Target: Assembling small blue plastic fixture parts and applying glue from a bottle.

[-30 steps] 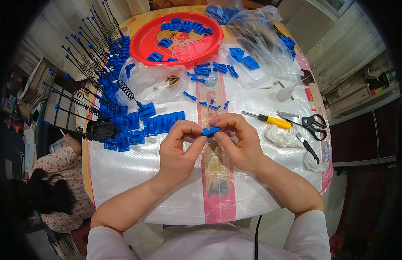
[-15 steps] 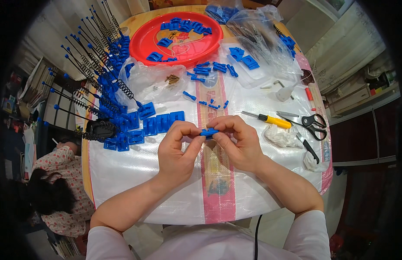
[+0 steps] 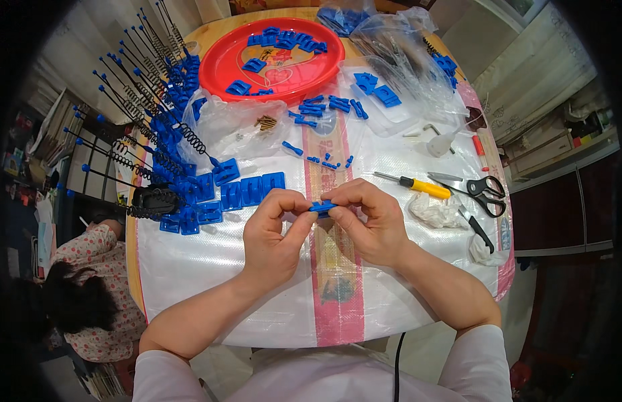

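Observation:
Both of my hands meet over the middle of the table. My left hand [image 3: 274, 231] and my right hand [image 3: 368, 221] pinch the two ends of a small blue plastic part [image 3: 322, 206] between thumbs and fingertips. Just beyond my left hand lies a row of flat blue plastic pieces [image 3: 247, 189]. Small blue pins [image 3: 328, 163] are scattered a little farther away.
A red round tray [image 3: 277, 57] with blue parts sits at the far side. Finished blue pieces with black springs and rods [image 3: 150, 127] pile up on the left. A yellow-handled screwdriver [image 3: 413, 183], scissors [image 3: 482, 189] and crumpled tissue [image 3: 435, 212] lie right. Another person [image 3: 76, 295] sits lower left.

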Demonstrator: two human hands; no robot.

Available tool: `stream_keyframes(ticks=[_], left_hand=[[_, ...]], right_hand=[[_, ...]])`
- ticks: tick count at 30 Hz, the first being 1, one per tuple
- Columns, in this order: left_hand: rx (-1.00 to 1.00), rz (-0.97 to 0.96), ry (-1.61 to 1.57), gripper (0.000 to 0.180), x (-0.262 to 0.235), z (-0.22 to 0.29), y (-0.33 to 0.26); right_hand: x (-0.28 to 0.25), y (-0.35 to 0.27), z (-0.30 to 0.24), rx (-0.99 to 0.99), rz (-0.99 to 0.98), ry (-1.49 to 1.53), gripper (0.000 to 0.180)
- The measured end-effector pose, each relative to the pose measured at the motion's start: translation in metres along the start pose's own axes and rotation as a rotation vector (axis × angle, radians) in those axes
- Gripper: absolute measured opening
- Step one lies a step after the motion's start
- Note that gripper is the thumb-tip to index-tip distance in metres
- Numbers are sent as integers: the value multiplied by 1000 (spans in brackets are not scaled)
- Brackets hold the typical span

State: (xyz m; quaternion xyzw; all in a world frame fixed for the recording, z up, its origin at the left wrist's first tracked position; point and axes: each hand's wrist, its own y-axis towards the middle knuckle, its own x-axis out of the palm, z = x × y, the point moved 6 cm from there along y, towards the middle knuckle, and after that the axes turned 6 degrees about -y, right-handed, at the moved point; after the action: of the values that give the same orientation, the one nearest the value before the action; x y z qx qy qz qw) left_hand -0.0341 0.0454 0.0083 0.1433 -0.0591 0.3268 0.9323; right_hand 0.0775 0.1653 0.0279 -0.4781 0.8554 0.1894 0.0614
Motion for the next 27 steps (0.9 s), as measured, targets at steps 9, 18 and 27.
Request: stream_keyframes(ticks=[9, 18, 27], left_hand=[[-169, 58, -212, 16, 2, -3, 0], [-220, 80, -309, 22, -3, -7, 4], [-317, 19, -282, 28, 0, -8, 2]], right_hand=[[4, -2, 11, 95, 17, 133, 15], [9, 0, 10, 119, -34, 235, 27], [11, 2, 6, 100, -115, 322, 33]])
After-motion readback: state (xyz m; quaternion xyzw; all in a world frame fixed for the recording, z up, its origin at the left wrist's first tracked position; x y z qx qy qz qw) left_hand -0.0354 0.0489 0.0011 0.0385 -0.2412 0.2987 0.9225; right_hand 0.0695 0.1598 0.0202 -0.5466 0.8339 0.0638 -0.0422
